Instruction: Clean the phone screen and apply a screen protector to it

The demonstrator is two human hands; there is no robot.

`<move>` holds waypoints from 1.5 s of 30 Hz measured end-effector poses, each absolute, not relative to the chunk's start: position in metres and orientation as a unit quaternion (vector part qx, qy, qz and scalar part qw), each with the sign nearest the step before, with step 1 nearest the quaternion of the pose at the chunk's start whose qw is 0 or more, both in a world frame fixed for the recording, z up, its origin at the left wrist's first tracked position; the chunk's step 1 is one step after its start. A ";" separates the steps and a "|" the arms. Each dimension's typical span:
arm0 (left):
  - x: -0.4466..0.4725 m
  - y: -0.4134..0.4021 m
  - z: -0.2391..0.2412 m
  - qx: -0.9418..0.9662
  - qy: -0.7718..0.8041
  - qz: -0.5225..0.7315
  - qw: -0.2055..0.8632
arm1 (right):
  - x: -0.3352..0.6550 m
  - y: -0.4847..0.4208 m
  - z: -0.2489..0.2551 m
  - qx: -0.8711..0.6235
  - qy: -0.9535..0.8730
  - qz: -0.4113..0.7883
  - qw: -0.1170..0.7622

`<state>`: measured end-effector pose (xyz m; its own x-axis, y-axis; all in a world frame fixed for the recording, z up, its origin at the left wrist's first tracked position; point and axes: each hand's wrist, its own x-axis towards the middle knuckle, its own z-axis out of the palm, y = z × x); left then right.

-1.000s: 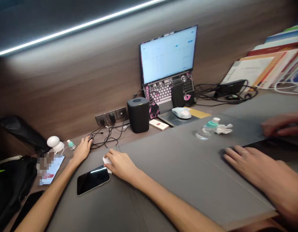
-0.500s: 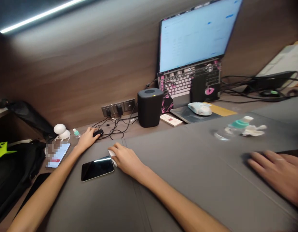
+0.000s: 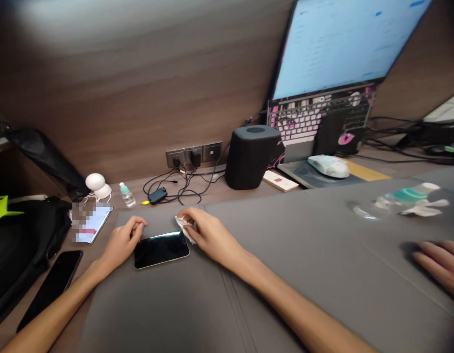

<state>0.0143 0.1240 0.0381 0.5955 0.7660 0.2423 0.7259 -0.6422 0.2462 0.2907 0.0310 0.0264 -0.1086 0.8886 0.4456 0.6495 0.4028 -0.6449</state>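
Note:
A black phone [image 3: 161, 249] lies screen up on the grey desk mat [image 3: 249, 294]. My left hand [image 3: 122, 240] rests at the phone's left end, fingers curled against its edge. My right hand [image 3: 208, 233] sits at the phone's right end, pinching a crumpled white wipe [image 3: 185, 227] just above the phone's corner.
Another person's hand [image 3: 442, 264] lies on the mat at far right. Behind are a dark speaker [image 3: 251, 156], an open laptop [image 3: 333, 73], a white mouse [image 3: 328, 165], wall sockets with cables [image 3: 183, 181], a small dark device [image 3: 157, 195], small bottles [image 3: 127, 194], two more phones [image 3: 90, 223] and a black bag [image 3: 17, 255].
My left hand left the small dark device by the cables and came back to the phone's left edge. The view moved closer and leftward; the right hand keeps the wipe.

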 end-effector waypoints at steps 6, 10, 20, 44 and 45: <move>0.015 0.122 0.017 0.917 0.363 0.163 0.029 | 0.274 0.020 0.032 -0.429 -0.837 0.075 0.331; 0.015 0.121 0.009 0.919 0.354 0.173 0.027 | 0.264 0.017 0.027 -0.400 -0.883 0.014 0.246; 0.020 0.117 0.004 0.915 0.356 0.188 0.028 | 0.246 0.015 0.015 -0.402 -0.886 0.001 0.230; -0.006 0.099 0.035 0.948 0.206 0.136 0.200 | 0.224 0.017 0.018 -0.405 -0.845 0.125 0.326; -0.004 0.098 0.034 0.940 0.217 0.144 0.220 | 0.224 0.017 0.019 -0.412 -0.841 0.123 0.327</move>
